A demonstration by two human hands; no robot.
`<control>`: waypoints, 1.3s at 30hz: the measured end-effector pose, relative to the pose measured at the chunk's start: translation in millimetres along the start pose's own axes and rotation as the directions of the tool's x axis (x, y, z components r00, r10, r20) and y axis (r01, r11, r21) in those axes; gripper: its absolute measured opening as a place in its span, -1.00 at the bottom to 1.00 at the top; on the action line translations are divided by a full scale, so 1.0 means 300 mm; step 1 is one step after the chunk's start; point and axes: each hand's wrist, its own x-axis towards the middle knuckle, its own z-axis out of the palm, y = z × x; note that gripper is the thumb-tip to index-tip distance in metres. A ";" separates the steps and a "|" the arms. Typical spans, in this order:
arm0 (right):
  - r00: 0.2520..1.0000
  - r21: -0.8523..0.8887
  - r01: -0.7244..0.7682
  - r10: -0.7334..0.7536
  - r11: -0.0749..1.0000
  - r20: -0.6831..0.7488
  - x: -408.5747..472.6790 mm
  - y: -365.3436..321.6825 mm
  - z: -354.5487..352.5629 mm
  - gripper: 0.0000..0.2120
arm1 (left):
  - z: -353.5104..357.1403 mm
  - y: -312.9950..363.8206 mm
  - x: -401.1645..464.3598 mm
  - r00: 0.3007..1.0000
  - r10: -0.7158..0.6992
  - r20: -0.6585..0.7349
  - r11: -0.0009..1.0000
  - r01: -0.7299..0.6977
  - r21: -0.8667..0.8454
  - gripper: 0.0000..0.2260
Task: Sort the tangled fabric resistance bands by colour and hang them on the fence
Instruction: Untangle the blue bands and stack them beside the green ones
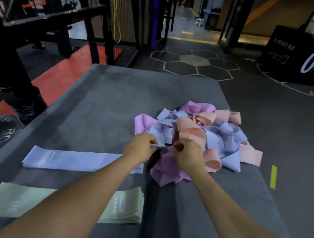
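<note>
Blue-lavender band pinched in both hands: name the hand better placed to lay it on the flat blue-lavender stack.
Left. The left hand is nearest the flat blue-lavender stack, which lies on its side of the mat; the right hand sits by the tangled pile.

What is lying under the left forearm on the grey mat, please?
Two flat stacks of bands on the grey mat: a pale blue stack and a pale green stack. The left forearm crosses both, so their middle parts are covered.
</note>
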 end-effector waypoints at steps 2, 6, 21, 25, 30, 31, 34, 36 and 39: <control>1.000 -0.004 0.018 -0.018 1.000 -0.014 0.005 -0.019 -0.031 -0.81 | -0.045 0.014 0.007 0.998 -0.022 -0.062 0.995 0.015 -0.101 -0.88; 0.986 -0.021 0.118 -0.119 0.993 -0.117 0.028 -0.082 -0.086 -0.87 | -0.173 0.077 0.022 0.991 0.010 -0.137 0.927 -0.061 -0.370 -0.89; 0.982 0.199 0.096 -0.059 0.975 -0.182 -0.067 -0.329 -0.396 -0.69 | -0.512 0.430 -0.095 0.978 0.033 -0.205 0.501 -0.193 -0.844 -0.85; 0.946 0.125 0.104 -0.059 0.987 -0.317 -0.080 -0.348 -0.473 -0.83 | -0.565 0.490 -0.130 0.973 0.035 -0.227 0.458 -0.218 -0.862 -0.84; 0.918 0.153 0.158 -0.088 0.975 -0.387 -0.132 -0.360 -0.545 -0.80 | -0.603 0.550 -0.184 0.978 0.029 -0.205 0.458 -0.195 -0.867 -0.87; 0.912 0.155 0.169 -0.095 0.973 -0.400 -0.143 -0.362 -0.555 -0.80 | -0.606 0.558 -0.194 0.980 0.024 -0.199 0.455 -0.188 -0.870 -0.87; 0.908 0.161 0.185 -0.106 0.969 -0.405 -0.174 -0.360 -0.574 -0.82 | -0.606 0.578 -0.232 0.989 -0.006 -0.147 0.382 -0.134 -0.914 -0.86; 0.933 0.132 0.179 -0.126 0.975 -0.337 -0.202 -0.355 -0.575 -0.85 | -0.602 0.593 -0.260 0.995 -0.017 -0.099 0.311 -0.088 -0.946 -0.87; 0.979 0.040 0.103 -0.094 0.994 -0.178 -0.240 -0.340 -0.553 -0.78 | -0.604 0.618 -0.305 0.999 0.009 -0.035 0.195 -0.036 -0.980 -0.86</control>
